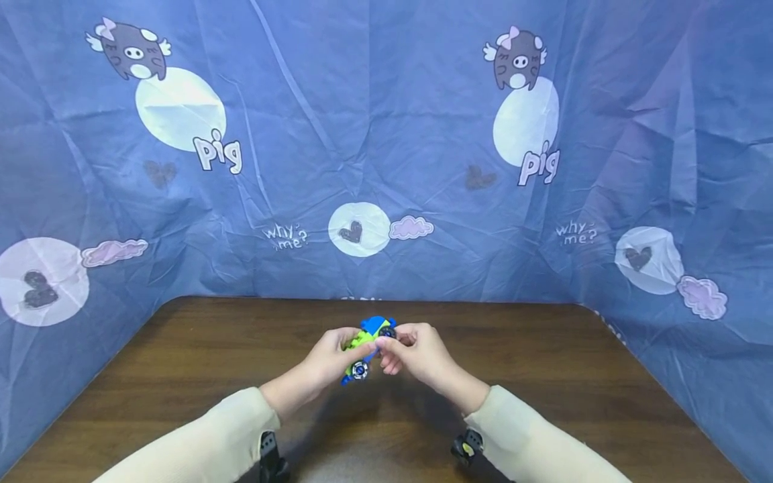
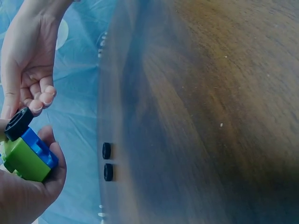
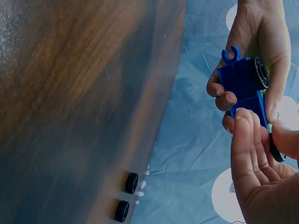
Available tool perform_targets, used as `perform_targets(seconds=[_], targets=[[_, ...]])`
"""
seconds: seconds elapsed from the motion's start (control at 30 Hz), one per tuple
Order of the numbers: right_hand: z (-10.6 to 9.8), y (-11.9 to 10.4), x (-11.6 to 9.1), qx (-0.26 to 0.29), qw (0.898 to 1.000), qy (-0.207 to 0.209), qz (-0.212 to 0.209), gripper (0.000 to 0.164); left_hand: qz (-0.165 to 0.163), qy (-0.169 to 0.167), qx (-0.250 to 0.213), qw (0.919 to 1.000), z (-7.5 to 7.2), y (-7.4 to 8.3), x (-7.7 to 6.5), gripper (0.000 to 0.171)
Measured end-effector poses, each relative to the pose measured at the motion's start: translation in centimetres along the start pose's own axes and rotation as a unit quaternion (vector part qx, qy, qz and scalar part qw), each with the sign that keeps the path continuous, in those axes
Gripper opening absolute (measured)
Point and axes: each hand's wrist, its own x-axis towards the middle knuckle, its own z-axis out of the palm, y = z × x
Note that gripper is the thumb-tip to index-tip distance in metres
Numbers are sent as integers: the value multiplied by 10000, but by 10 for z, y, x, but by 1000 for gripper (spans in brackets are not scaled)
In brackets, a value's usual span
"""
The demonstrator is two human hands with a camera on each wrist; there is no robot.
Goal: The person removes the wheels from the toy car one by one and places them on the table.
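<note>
Over the middle of the table is a small toy car [image 1: 375,325] of green and blue building blocks. My left hand [image 1: 326,357] grips its body, thumb along one side and fingers wrapped underneath. A black wheel [image 1: 360,370] with a silver hub sits at the near end. At the far end, my right hand [image 1: 427,354] pinches another wheel [image 1: 387,332] between thumb and fingers. The right wrist view shows the car's blue underside [image 3: 236,79] with a hooked blue piece [image 3: 231,55] at one end. My left palm and fingers hide part of the body.
Two loose black wheels [image 2: 106,150] stand on the brown wooden table [image 2: 201,116] near its edge. A blue printed cloth [image 1: 368,168] hangs behind the table and at both sides. Dark wrist devices [image 1: 272,456] sit at both sleeves.
</note>
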Motion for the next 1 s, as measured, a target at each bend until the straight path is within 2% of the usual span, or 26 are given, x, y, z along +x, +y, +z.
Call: perform_targets(seconds=[0.3, 0.4, 0.53, 0.63, 0.8, 1.0], targets=[[0, 4, 5, -309, 9992, 161, -204, 28, 257, -8, 297, 9992, -3, 1, 0, 33], [2, 4, 5, -400, 9989, 181, -145, 29, 138, 73, 334, 9993, -3, 2, 0, 33], [2, 3, 4, -782, 9960, 369, -218, 30, -142, 187, 362, 9991, -3, 3, 0, 33], [1, 4, 6, -848, 9956, 306, -241, 31, -262, 212, 406, 9986, -4, 3, -1, 33], [-4, 5, 9, 0, 9993, -383, -51, 32, -263, 189, 384, 9987, -7, 5, 0, 33], [-11, 6, 9, 813, 9925, -909, -112, 39, -229, 178, 287, 9992, -9, 7, -1, 32]])
